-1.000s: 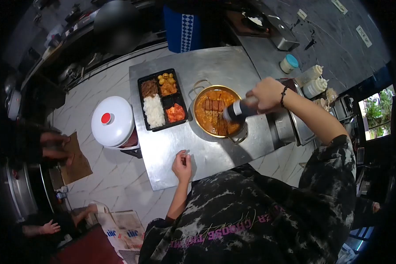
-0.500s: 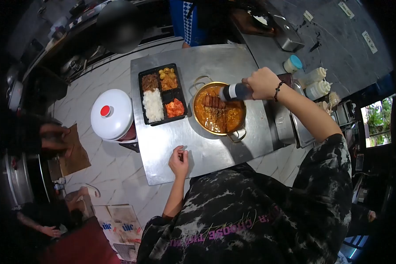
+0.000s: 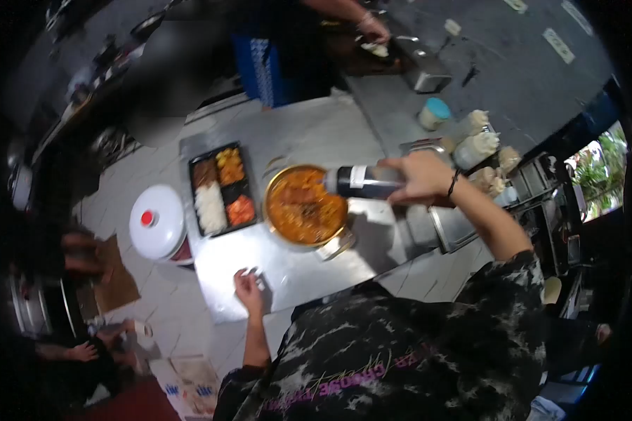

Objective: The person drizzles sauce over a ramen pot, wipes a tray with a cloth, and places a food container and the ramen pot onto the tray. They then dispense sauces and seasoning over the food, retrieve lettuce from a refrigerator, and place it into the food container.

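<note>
My right hand [image 3: 423, 177] is wrapped round a dark shaker bottle [image 3: 380, 182] with a white label. The bottle lies nearly level, its mouth at the right rim of a brass-coloured pan [image 3: 267, 217]. In the pan is an orange-red stew [image 3: 303, 219] with sliced browned pieces and dark specks on top. My left hand [image 3: 246, 286] rests near the steel table's front edge, fingers loosely curled and apart, holding nothing. Left of the pan stands a black compartment tray [image 3: 220, 188] with white rice [image 3: 210, 209], dark meat, yellow pieces and red kimchi [image 3: 241, 209].
The steel table [image 3: 302, 133] carries the pan and tray. A white-lidded container [image 3: 163, 228] stands off its left side. To the right are a blue-lidded jar [image 3: 434, 114] and several squeeze bottles [image 3: 477, 149]. Across the table, another person's hand [image 3: 374, 29] is over a dark board.
The view has shifted, so the table sits lower and further left. The bottle is more level, its mouth now at the pan's edge. Another person's hand has appeared at the back.
</note>
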Tool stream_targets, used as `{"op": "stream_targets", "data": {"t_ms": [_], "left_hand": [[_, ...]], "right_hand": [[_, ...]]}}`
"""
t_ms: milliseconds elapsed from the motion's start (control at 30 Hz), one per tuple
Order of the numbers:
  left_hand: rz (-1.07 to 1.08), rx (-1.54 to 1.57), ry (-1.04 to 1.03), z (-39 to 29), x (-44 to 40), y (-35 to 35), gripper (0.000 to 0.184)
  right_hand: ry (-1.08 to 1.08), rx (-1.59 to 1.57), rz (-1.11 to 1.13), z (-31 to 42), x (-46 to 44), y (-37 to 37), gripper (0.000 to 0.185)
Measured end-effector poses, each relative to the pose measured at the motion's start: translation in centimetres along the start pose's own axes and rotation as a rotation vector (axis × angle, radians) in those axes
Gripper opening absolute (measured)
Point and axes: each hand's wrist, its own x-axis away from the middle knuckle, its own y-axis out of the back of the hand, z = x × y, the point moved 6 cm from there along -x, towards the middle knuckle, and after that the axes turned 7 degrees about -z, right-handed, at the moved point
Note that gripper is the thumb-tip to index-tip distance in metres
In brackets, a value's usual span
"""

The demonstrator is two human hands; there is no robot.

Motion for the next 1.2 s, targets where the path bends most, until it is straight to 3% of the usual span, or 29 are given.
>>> {"op": "stream_targets", "data": {"t_ms": [133, 233, 300, 400, 433, 500, 567, 633, 667, 733, 867, 900, 967, 1067, 1200], "left_hand": [[-0.100, 0.014, -0.064, -2.3, 0.7, 0.1, 0.026], [-0.235, -0.071, -0.134, -2.8, 0.9, 0.2, 0.022], [-0.311, -0.048, -0.201, -4.6, 1.3, -1.1, 0.021], [-0.342, 0.037, -0.232, -7.6, 2.4, -5.4, 0.020], [-0.354, 0.043, -0.239, -8.5, 3.0, -7.1, 0.021], [-0.306, 0.038, -0.256, -9.8, 4.4, -9.8, 0.021], [-0.308, 0.010, -0.263, -10.2, 6.4, -11.4, 0.022], [-0.331, -0.032, -0.275, -9.1, 8.8, -11.2, 0.021], [-0.360, -0.050, -0.251, -8.4, 10.3, -10.6, 0.021], [-0.419, -0.071, -0.229, -6.7, 13.3, -9.0, 0.020], [-0.555, -0.162, -0.125, -1.1, 18.9, -4.7, 0.020], [-0.582, -0.191, -0.106, 0.4, 20.0, -3.4, 0.020], [-0.628, -0.232, -0.069, 2.4, 22.1, -1.9, 0.020], [-0.665, -0.315, 0.035, 4.3, 24.7, -0.2, 0.019], [-0.711, -0.352, 0.170, 7.4, 26.4, 1.1, 0.020]], "right_hand": [[0.003, -0.460, -0.134, -3.8, 6.6, 0.3, 0.076], [0.020, -1.028, -0.179, -6.3, 10.9, 0.0, 0.078], [0.067, -1.071, -0.225, -9.2, 12.9, -0.9, 0.083], [0.177, -1.041, -0.728, -13.8, 15.7, 1.7, 0.083], [0.162, -0.973, -0.787, -15.9, 15.6, 1.7, 0.089], [-0.022, -1.228, -0.921, -20.5, 13.9, 0.7, 0.091], [0.056, -1.323, -1.071, -21.8, 11.8, 4.0, 0.085], [0.017, -1.058, -1.253, -24.7, 9.4, 4.8, 0.078], [0.035, -1.078, -1.234, -25.6, 8.1, 4.4, 0.078], [-0.246, -0.849, -1.293, -27.7, 6.4, 3.3, 0.077], [-0.342, -0.648, -1.379, -29.2, 3.9, 0.9, 0.077], [-0.324, -0.675, -1.370, -29.1, 3.6, 0.6, 0.077], [-0.536, -0.510, -1.313, -29.1, 3.2, 0.2, 0.075], [-0.651, -0.538, -1.232, -31.4, 1.4, -1.5, 0.070], [-0.771, -0.565, -1.024, -32.3, 1.0, -3.4, 0.083]]}}
